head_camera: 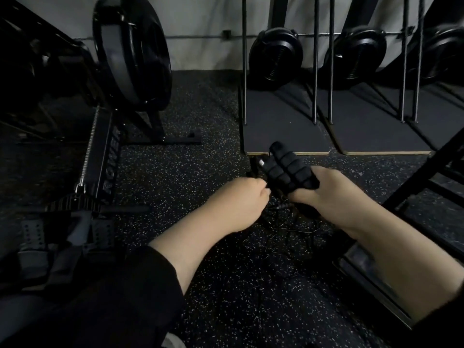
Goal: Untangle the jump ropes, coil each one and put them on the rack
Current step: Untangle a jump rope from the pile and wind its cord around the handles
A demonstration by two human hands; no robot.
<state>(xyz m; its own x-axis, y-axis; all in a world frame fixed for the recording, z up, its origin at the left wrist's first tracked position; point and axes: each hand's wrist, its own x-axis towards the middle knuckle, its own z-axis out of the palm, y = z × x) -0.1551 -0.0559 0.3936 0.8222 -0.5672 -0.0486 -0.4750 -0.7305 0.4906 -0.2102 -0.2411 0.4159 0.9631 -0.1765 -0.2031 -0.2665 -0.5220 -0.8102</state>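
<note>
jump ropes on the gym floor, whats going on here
A person is sorting tangled jump ropes low over the speckled floor. The right hand grips a bunch of black ribbed handles, while the left hand pinches a cord beside them. Thin cords hang in a knot below. Nothing looks coiled yet.

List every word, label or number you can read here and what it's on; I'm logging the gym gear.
"ROWER" (the R partly cut off): white letters running along the rail of the rowing machine on the left.
Small white tag beside the jump rope handles held in the right hand: too small to read.
Fan housings by the wall: no legible marks.
</note>
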